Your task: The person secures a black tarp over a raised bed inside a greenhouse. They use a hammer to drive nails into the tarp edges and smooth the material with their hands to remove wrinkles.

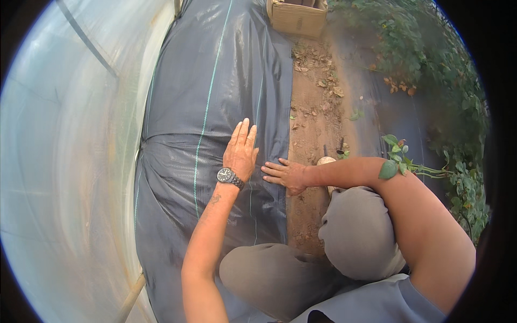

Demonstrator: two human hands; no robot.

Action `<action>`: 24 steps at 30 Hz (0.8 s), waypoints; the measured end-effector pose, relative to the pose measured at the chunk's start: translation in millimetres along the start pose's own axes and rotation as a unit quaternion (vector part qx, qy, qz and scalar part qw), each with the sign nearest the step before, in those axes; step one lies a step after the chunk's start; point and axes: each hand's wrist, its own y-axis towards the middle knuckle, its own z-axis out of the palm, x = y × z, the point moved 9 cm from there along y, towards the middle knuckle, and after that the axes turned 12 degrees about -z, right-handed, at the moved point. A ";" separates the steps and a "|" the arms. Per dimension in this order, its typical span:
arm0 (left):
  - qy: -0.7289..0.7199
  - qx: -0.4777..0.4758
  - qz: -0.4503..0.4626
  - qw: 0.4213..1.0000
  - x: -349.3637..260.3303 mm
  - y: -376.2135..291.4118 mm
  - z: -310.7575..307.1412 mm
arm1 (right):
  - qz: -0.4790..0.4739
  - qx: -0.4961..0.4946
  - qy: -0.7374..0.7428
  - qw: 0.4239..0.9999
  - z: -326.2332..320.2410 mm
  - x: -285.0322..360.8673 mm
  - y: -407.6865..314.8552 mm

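Note:
A sheet of black woven ground-cover fabric (177, 101) with green stitched lines runs lengthwise before me. My left hand (241, 153), with a wristwatch (229, 176) at its wrist, lies flat on the fabric, fingers stretched forward and holding nothing. To its right, my right hand (284, 173) rests at the sheet's right edge, fingers spread and pointing left. It is empty too. Folds in the fabric gather toward a puckered spot (143, 144) on the left side. Both of my knees are bent close behind the hands.
Translucent plastic film (60, 161) walls the left side. Right of the fabric runs a soil strip (311, 109) with dry leaves. A cardboard box (297, 18) stands at the far end. Leafy plants (456, 80) line the right, and one leafy stem (428, 169) reaches my right arm.

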 end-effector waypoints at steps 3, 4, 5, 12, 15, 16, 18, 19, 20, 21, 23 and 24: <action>-0.012 0.118 -0.135 0.984 1.3 30.6 32.2 | -0.019 0.007 -0.023 1.000 4.3 -6.7 -6.4; -0.021 0.166 -0.192 0.967 3.3 41.0 44.5 | -0.016 0.011 -0.027 0.999 2.1 -4.7 -7.7; -0.017 0.190 -0.199 0.961 -2.1 52.2 59.0 | -0.012 0.013 -0.041 0.999 -0.6 -2.1 -8.9; 0.101 0.264 -0.282 0.917 -21.1 104.5 178.2 | -0.034 -0.060 -0.058 0.996 -12.0 2.8 -9.3; 0.134 0.250 -0.325 0.902 -26.5 109.8 206.9 | -0.070 -0.046 -0.019 0.996 -4.9 -4.8 -14.5; 0.134 0.226 -0.309 0.914 -32.3 111.1 205.6 | -0.082 -0.071 0.009 0.994 -9.4 -11.1 -20.1; 0.106 0.225 -0.291 0.924 -25.7 106.3 221.5 | -0.088 -0.083 0.139 0.983 -17.5 -34.9 -23.5; 0.097 0.223 -0.283 0.928 -21.4 105.9 221.1 | -0.095 -0.091 0.202 0.971 -26.9 -49.5 -22.9; 0.040 0.199 -0.303 0.931 -15.4 101.3 215.5 | -0.080 -0.069 0.306 0.946 -26.4 -72.9 -26.7; 0.023 0.205 -0.320 0.925 -7.4 97.5 214.4 | -0.064 -0.046 0.409 0.909 -33.7 -97.1 -37.3; -0.012 0.210 -0.352 0.912 6.4 96.8 210.8 | -0.078 -0.183 0.475 0.857 -56.0 -153.3 -72.6; -0.039 0.201 -0.360 0.910 7.2 95.0 203.8 | 0.004 -0.195 0.513 0.836 -74.1 -196.4 -97.5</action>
